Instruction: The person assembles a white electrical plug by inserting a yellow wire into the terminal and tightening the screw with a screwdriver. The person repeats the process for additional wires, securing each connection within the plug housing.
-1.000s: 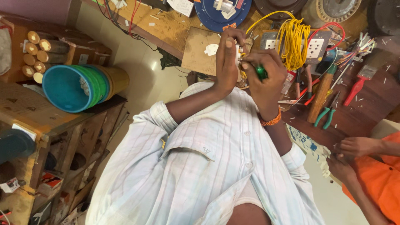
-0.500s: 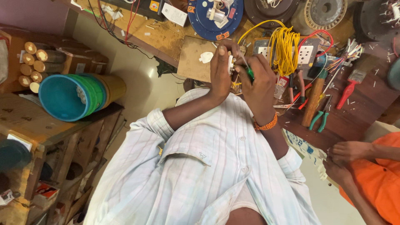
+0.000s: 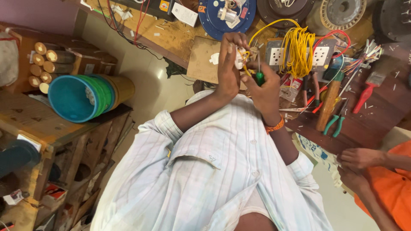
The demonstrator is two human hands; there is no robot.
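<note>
Your left hand (image 3: 227,70) pinches small white plastic electrical fitting (image 3: 239,57) up over wooden tabletop (image 3: 171,36), steadying it. Your right hand (image 3: 265,87), fingers wrapped around green-handled screwdriver (image 3: 259,76), points tip up into fitting. Yellow wire coil (image 3: 297,51) lies just beside.

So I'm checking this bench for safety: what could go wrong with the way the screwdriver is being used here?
1. The left hand holds the small white part in the air while the right hand drives the screwdriver toward it; a slip could jab the left fingers.
2. The yellow wire runs from the part to a coil on the bench and could snag.
3. Loose pliers lie near the bench edge and could get knocked off.
</note>
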